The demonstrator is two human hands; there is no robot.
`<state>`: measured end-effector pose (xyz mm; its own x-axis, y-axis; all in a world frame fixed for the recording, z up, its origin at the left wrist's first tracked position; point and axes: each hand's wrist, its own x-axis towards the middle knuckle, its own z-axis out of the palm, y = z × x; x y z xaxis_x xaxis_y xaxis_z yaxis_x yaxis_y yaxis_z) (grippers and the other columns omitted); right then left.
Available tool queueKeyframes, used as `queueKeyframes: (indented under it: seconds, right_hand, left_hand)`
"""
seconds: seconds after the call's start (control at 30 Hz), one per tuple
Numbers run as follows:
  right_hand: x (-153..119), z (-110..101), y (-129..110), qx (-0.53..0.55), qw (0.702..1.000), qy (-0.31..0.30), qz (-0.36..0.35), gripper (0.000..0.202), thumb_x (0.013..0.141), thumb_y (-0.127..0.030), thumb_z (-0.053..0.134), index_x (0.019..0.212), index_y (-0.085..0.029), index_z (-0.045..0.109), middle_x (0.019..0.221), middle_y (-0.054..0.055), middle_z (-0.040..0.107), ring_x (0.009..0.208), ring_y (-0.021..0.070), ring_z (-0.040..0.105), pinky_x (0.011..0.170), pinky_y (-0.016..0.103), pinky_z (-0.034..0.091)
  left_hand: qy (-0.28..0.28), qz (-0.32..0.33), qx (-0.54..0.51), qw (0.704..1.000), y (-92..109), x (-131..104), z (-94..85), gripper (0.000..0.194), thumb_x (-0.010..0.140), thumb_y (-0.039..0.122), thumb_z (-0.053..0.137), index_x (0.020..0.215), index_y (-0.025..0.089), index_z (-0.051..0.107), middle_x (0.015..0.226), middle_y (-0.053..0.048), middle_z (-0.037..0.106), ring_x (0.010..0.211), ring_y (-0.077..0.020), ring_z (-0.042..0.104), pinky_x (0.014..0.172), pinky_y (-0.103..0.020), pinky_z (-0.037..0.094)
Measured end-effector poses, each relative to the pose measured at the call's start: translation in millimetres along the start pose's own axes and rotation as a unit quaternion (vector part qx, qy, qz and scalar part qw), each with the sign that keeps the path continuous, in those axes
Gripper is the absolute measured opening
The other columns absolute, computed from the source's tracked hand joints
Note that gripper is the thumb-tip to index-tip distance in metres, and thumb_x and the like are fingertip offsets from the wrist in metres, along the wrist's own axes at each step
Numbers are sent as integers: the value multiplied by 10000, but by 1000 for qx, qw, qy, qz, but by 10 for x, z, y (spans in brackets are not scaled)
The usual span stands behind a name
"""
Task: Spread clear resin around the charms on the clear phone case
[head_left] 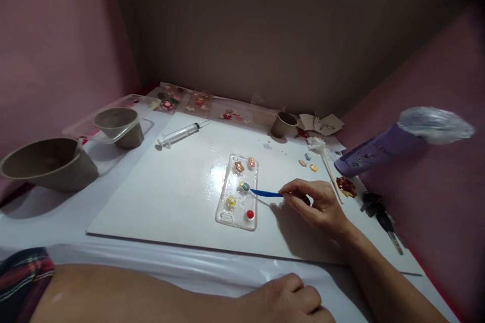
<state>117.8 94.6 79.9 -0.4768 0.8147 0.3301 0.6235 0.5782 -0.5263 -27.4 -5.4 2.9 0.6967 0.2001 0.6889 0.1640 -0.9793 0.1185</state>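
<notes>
A thin blue tool (265,193) with a pale tip is pinched in my right hand (314,204). Its tip touches or nearly touches a small blue-and-yellow charm (244,186) on a clear phone case (235,221). On the same case are a brown bear-shaped charm (239,166), a pink-and-white charm (251,162), a yellow charm (231,202) and a red round one (250,214). The case lies flat on a white board (151,212). My left hand (288,300) rests closed at the board's near side, knuckles up, partly cut off by the frame.
A syringe (180,135) lies behind the case. Brown pots (87,174) stand left, another pot (283,125) at the back. Loose charms (313,167), a wooden stick (333,176), a purple bottle (379,151) and black clips (382,217) are right. Decorated cases (199,102) line the back.
</notes>
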Motion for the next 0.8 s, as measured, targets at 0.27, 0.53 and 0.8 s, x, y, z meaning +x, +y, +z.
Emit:
queueKeyframes:
  seconds: [0.27,0.53,0.8]
  right_hand:
    - [-6,8,-18,-6,1000,2,-5,125,826,-176,547,788,-137,659,536,-9,580,434,68,425,453,212,330]
    - [12,20,-30,-2,1000,-2,4,132,834,-188,537,803,-152,660,530,-17,563,441,70,416,455,213,330]
    - [12,29,-23,1,1000,-11,18,141,835,-199,537,808,-153,667,528,-18,550,445,73,410,453,218,324]
  left_hand:
    - [-7,-4,-1,1000,-2,1,-5,244,776,279,711,719,157,507,691,36,489,625,-128,387,543,-286,314]
    - [-48,-2,-7,999,9,17,-14,216,812,275,676,727,156,518,699,36,505,633,-125,428,541,-285,304]
    - [-18,-12,-18,1000,4,21,-23,246,774,288,723,738,147,525,668,37,515,629,-128,409,559,-279,331]
